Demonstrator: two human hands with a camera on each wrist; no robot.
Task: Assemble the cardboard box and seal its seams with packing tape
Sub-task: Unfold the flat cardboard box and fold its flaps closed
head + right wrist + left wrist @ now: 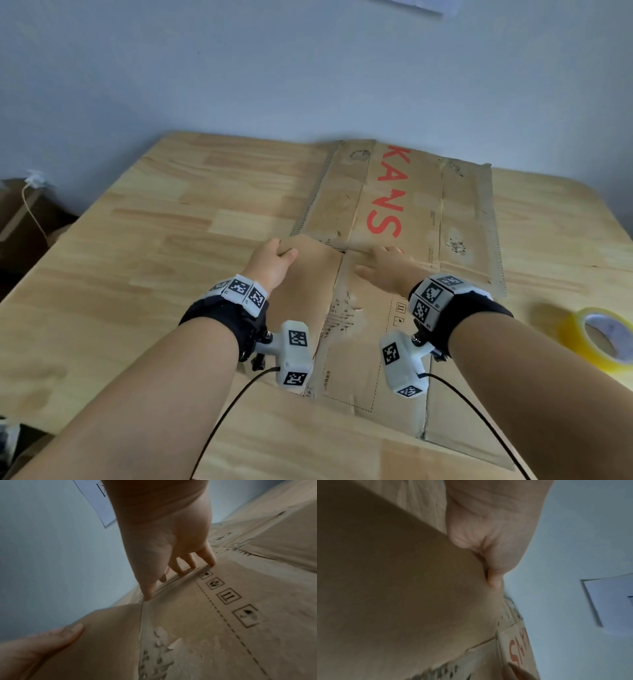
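A flattened brown cardboard box (404, 202) with red letters lies on the wooden table (144, 246). My left hand (274, 260) grips the far edge of its near left flap (301, 291), which is lifted off the table; the thumb (494, 580) curls over the flap's brown face (402, 588). My right hand (383, 265) presses with straight fingers (207, 555) on the crease of the panel (197, 615) beside that flap. A roll of yellowish packing tape (596, 335) lies at the table's right edge.
A pale wall (239, 68) rises behind the table, with a sheet of paper (102, 507) stuck on it. Cardboard and a cable (32, 209) sit on the floor to the left. Bare wood shows left of the box.
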